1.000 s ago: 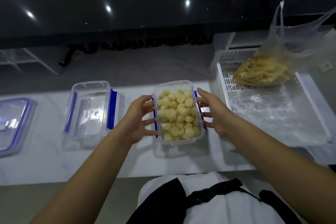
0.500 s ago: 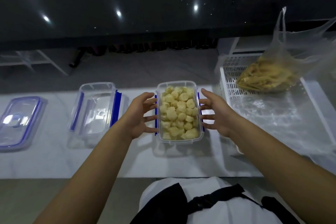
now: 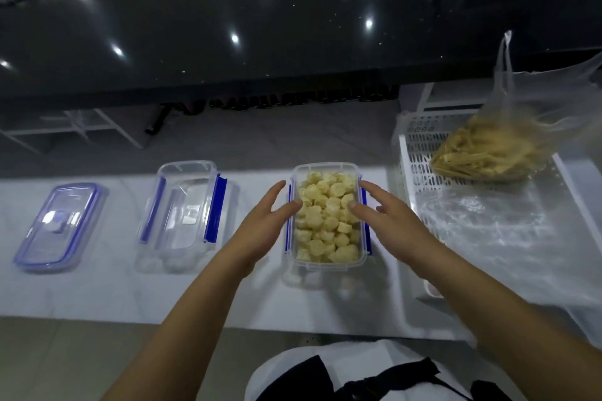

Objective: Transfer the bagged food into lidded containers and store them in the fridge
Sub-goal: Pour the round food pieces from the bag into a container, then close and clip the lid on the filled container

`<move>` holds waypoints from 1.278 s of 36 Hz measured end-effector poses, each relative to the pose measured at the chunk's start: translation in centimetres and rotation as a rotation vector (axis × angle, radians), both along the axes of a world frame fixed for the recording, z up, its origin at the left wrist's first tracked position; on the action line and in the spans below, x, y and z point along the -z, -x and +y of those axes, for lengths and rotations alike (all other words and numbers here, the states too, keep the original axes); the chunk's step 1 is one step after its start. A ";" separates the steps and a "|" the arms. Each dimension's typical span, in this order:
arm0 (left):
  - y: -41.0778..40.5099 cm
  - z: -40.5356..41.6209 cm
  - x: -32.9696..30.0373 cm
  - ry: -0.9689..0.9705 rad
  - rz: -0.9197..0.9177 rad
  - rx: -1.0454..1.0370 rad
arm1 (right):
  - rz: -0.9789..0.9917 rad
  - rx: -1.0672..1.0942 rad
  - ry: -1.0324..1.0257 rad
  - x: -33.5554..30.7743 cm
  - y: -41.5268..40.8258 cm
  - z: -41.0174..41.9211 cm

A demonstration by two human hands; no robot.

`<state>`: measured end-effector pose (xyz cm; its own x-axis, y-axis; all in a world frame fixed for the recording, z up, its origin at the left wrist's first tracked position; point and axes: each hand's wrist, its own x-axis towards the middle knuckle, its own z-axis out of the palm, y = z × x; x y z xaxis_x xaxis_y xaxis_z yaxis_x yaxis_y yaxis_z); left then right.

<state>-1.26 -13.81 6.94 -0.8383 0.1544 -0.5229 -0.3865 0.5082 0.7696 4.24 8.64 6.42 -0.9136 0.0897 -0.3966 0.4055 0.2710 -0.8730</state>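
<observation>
A clear lidded container (image 3: 326, 265) with blue side clips stands on the white counter, full of pale yellow round food pieces (image 3: 327, 221). My left hand (image 3: 264, 225) sits at its left side with straight fingers, the fingertips touching the left rim. My right hand (image 3: 384, 218) mirrors it on the right, fingers extended onto the lid edge. A second, empty clear container (image 3: 187, 215) with blue clips stands further left. A plastic bag of yellow strip-shaped food (image 3: 482, 153) lies in a white basket at the right.
A loose blue-rimmed lid (image 3: 58, 228) lies at the far left of the counter. The white perforated basket (image 3: 420, 153) also holds crumpled clear plastic (image 3: 495, 231). A dark glossy counter (image 3: 293, 26) rises behind. The front counter edge is close to my body.
Both hands have shifted from the container's sides up toward its top rim, fingertips now over the lid edges. The view has tilted slightly; the container has stayed in place.
</observation>
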 end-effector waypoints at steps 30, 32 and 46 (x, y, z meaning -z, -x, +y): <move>-5.2 -33.2 6.3 0.816 0.129 -0.350 | 0.346 -0.916 -0.812 2.3 1.4 -25.7; -2.5 -37.7 7.3 0.821 0.135 -0.368 | 0.324 -0.931 -0.855 2.6 2.2 -29.0; 10.9 -50.4 9.7 0.768 -0.002 -0.126 | 0.156 -0.896 -0.983 5.5 4.9 -45.2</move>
<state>-12.20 -64.26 -2.75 -0.8246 -0.3477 -0.4463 -0.4773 0.8510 0.2189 -0.66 -36.58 0.87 -0.8364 -0.3741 -0.4007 -0.3266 0.9271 -0.1838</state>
